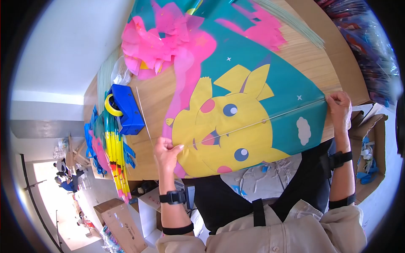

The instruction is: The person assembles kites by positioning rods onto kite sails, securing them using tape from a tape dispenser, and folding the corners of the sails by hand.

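Observation:
A large kite (236,147) of thin printed fabric lies spread on the table, with a yellow cartoon figure on teal and pink. A thin pale rod (287,111) runs across it from one hand to the other. My left hand (168,152) is closed at the kite's left part, thumb and finger pinched by the rod's end. At the right corner, my right hand (340,110) pinches the kite's edge where the rod's other end meets it. Gathered pink tail strips (158,36) cover the kite's far left part.
A blue tape dispenser (126,110) stands on the wooden table (156,92) at left. Beside it, folded yellow kites (116,156) hang over the edge. Pale thin rods (295,23) lie at the far right. Cardboard boxes (124,225) stand below, and an open one (377,160) at right.

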The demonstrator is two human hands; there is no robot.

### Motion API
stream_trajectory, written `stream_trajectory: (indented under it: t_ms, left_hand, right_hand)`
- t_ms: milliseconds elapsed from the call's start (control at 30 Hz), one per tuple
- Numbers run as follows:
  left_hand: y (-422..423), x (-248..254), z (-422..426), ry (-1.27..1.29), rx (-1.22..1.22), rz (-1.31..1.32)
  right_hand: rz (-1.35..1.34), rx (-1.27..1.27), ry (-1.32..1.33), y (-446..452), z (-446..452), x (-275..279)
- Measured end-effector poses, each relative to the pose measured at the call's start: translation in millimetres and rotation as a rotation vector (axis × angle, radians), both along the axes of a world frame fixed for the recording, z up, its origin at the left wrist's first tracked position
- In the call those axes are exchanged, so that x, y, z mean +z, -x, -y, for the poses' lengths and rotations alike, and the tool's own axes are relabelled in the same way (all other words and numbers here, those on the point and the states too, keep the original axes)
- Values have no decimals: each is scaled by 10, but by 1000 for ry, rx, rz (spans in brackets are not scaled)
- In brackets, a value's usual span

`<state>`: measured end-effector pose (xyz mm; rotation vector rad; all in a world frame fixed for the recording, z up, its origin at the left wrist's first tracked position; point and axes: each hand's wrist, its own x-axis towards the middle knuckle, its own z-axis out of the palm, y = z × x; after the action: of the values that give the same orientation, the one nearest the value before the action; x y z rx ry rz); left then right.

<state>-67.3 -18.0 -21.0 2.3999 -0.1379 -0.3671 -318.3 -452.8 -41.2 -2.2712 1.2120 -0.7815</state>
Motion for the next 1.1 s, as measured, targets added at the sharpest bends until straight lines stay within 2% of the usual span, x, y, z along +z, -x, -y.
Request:
stream_trajectory:
  t_ms: [67, 100, 167, 200, 267, 533, 633, 800, 900, 933, 1000, 1033, 1100]
  left_hand:
    - [201, 62, 41, -200, 16, 325]
    - [321, 97, 120, -194, 6, 325]
    - [622, 134, 348, -400, -490, 742]
    - [761, 105, 456, -391, -497, 740]
    - [963, 56, 636, -407, -655, 375]
    - [1130, 62, 996, -477, -672, 416]
    - [1300, 72, 1573, -418, -785, 441]
    - [1575, 69, 2524, -125, -984, 458]
    - [1596, 76, 2962, -94, -1152, 516]
    - [1563, 96, 3107, -84, -1168, 524]
    - [1421, 168, 3372, 90, -1206, 666]
    - [1347, 228, 3514, 100, -1225, 671]
    - [1229, 350, 3743, 201, -1319, 308]
  right_hand:
    - [19, -8, -19, -4, -19, 8]
    - [18, -19, -14, -5, -20, -2]
    - [10, -16, 3, 1, -13, -18]
    - [8, -15, -3, 4, -12, -6]
    - [1, -24, -9, -1, -10, 18]
    - [-5, -82, -13, -32, -64, 53]
    - [-19, -101, -41, -43, -75, 108]
    - [-4, -118, -32, -43, -76, 112]
    - [38, -110, 35, -2, -47, 57]
    - [75, -84, -22, 24, -39, 71]
    - [217, -13, -159, 71, 14, 30]
    - [221, -33, -152, 81, 16, 35]
    - [545, 12, -567, 63, -32, 72]
